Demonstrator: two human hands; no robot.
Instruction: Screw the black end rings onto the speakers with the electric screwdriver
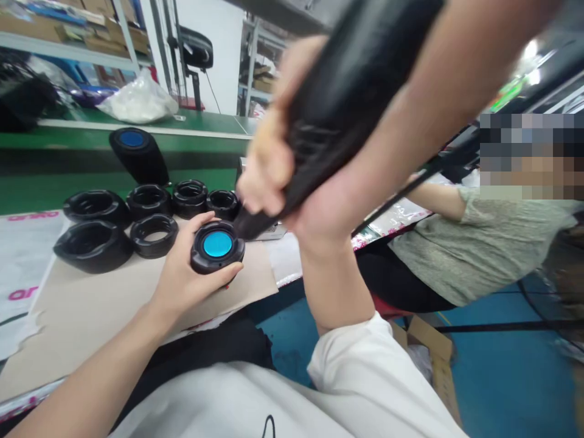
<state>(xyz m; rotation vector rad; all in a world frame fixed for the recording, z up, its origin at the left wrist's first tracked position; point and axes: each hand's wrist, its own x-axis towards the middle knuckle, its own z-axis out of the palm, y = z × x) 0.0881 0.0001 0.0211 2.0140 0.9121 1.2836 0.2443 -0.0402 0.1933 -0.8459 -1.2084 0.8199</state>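
A round black part with a blue disc (218, 244) in its middle stands at the edge of the brown sheet, and my left hand (187, 264) is wrapped around it. Raised in front of me, my right hand (274, 146) grips a long black tool (347, 85), blurred by motion. The tool's narrow tip reaches down to the right edge of the round part; whether they touch is unclear. Behind my left hand are several black rings, among them one at the far left (93, 245) and a smaller one (154, 235).
A black cylinder with a blue top (139, 155) leans by the green ledge (205, 121), which bears a white plastic bag (139, 100). On the right sits a person in a green-grey top (474, 243). An open cardboard box (431, 340) is on the blue floor.
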